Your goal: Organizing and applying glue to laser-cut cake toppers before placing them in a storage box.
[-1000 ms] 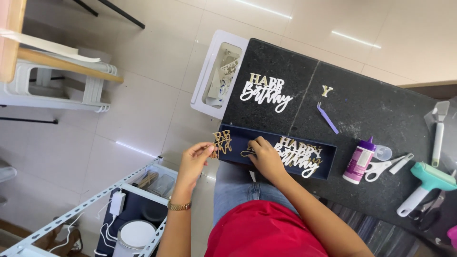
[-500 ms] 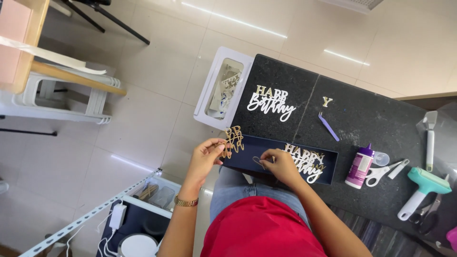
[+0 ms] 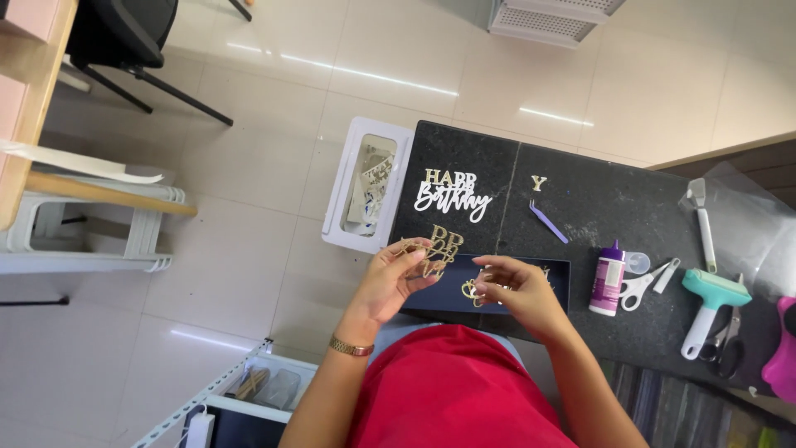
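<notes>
Black stone table [image 3: 580, 207] over pale tiles: left hand [image 3: 396, 278], grip pinched on gold cut-out letters [image 3: 433, 249], and right hand [image 3: 518, 290], grip pinched on gold script piece [image 3: 481, 286] above navy card [image 3: 452, 290]; best handled gently by edges.

The right hand [image 3: 521, 292] covers most of the gold lettering [image 3: 479, 290] on the dark blue card [image 3: 452, 290].

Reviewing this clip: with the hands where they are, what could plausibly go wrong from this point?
The gold cut-out lettering looks thin, and the left hand pinches it in mid-air; it could bend or snap. The right hand works on the dark card, which overhangs the black table edge and might slip. The glue bottle stands close by and could tip.
</notes>
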